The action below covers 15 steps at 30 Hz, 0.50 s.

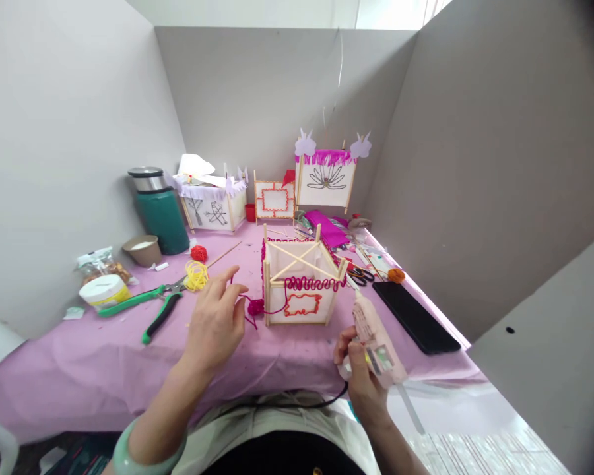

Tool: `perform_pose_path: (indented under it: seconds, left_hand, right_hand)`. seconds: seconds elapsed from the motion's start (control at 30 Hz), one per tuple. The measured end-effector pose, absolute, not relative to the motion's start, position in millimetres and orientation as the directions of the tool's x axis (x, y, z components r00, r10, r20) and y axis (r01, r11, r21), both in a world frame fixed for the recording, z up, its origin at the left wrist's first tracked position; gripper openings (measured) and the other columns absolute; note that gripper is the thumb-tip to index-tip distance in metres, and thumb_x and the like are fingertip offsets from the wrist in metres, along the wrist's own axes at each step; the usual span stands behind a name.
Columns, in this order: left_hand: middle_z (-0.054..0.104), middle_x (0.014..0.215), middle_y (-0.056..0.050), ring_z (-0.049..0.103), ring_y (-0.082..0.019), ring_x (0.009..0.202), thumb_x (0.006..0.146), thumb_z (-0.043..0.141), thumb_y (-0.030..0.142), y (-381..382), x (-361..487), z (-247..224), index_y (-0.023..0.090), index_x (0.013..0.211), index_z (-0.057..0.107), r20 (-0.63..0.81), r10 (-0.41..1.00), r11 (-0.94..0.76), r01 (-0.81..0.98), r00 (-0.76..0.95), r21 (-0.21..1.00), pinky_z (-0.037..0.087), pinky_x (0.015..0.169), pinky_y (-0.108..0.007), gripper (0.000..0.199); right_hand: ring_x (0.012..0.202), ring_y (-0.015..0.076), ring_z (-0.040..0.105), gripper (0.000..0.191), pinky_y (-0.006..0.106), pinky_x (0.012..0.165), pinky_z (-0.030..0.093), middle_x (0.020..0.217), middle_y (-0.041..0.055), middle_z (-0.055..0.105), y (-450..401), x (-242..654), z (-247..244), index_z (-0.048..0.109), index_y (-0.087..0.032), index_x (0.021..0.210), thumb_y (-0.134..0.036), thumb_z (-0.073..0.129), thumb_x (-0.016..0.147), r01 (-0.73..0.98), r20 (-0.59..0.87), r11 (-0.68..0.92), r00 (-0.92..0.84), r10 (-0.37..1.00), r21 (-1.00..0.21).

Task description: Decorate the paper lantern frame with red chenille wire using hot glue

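Note:
My right hand (361, 366) is wrapped around a pale pink hot glue gun (376, 336), its nozzle pointing up toward the lantern's right front corner. A clear glue stick protrudes from the back. In front of me stands a small box-shaped lantern (301, 310) of wooden sticks and white panels, with crossed sticks on top. Wavy magenta yarn (314, 284) runs along its upper front edge, above an orange-red yarn rectangle. Left of the lantern, my left hand (218, 320) hovers with fingers bent and apart, beside a magenta yarn ball (256, 307). Loose strands pass near its fingertips.
Green-handled pliers (133, 302), yellow yarn (197, 276) and a teal flask (161, 218) are on the left. A black phone (416, 316) and scissors (360, 276) lie right. Decorated panels (327, 181) stand behind. Grey partitions enclose the table.

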<state>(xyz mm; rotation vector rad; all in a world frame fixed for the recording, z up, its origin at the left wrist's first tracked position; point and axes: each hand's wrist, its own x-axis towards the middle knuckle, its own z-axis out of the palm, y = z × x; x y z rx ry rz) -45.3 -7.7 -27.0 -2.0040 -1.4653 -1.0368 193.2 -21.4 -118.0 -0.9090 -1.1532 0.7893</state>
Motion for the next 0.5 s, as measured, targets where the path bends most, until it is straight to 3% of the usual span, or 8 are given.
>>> perform_pose_path:
  seconds: [0.13, 0.2, 0.33, 0.5]
  left_hand:
    - [0.063, 0.104, -0.011, 0.058, -0.026, 0.101, 0.081, 0.048, 0.008, -9, -49, -47, 0.017, 0.09, 0.061, 0.745, 0.663, -0.277, 0.947, 0.064, 0.165, 0.047, 0.088, -0.044, 0.018]
    - [0.063, 0.102, -0.01, 0.06, -0.022, 0.094, 0.081, 0.045, 0.007, -13, -45, -50, 0.017, 0.091, 0.06, 0.694, 0.719, -0.322, 0.905, 0.042, 0.279, 0.049, 0.082, -0.038, 0.021]
    - [0.064, 0.087, -0.003, 0.058, -0.013, 0.06, 0.079, 0.052, 0.015, -17, -30, -53, 0.018, 0.096, 0.057, 0.45, 0.892, -0.313, 0.785, 0.049, 0.534, 0.047, 0.057, -0.027, 0.018]
    - [0.065, 0.074, -0.001, 0.059, -0.016, 0.058, 0.079, 0.054, 0.018, -10, -21, -63, 0.019, 0.09, 0.053, 0.368, 0.928, -0.178, 0.792, -0.063, 0.583, 0.043, 0.054, -0.028, 0.011]
  right_hand:
    - [0.055, 0.014, 0.05, 0.021, 0.028, 0.055, 0.043, 0.064, -0.0042, 0.052, -20, 195, -119, 0.053, -0.023, 0.093, -0.044, 0.049, 0.093, -0.048, 0.431, 0.448, 0.2, 0.88, -0.893]
    - [0.055, 0.0137, 0.051, 0.02, 0.028, 0.054, 0.043, 0.064, -0.0044, 0.052, -19, 196, -118, 0.053, -0.022, 0.093, -0.042, 0.05, 0.093, -0.055, 0.436, 0.454, 0.197, 0.878, -0.889]
    - [0.054, 0.013, 0.05, 0.018, 0.027, 0.053, 0.043, 0.063, -0.0043, 0.052, -20, 196, -118, 0.054, -0.021, 0.091, -0.039, 0.051, 0.092, -0.048, 0.444, 0.459, 0.183, 0.877, -0.887]
    - [0.056, 0.0146, 0.053, 0.022, 0.029, 0.058, 0.045, 0.064, -0.0025, 0.054, -27, 196, -117, 0.057, -0.019, 0.094, -0.04, 0.053, 0.09, 0.095, 0.449, 0.439, 0.199, 0.871, -0.893]
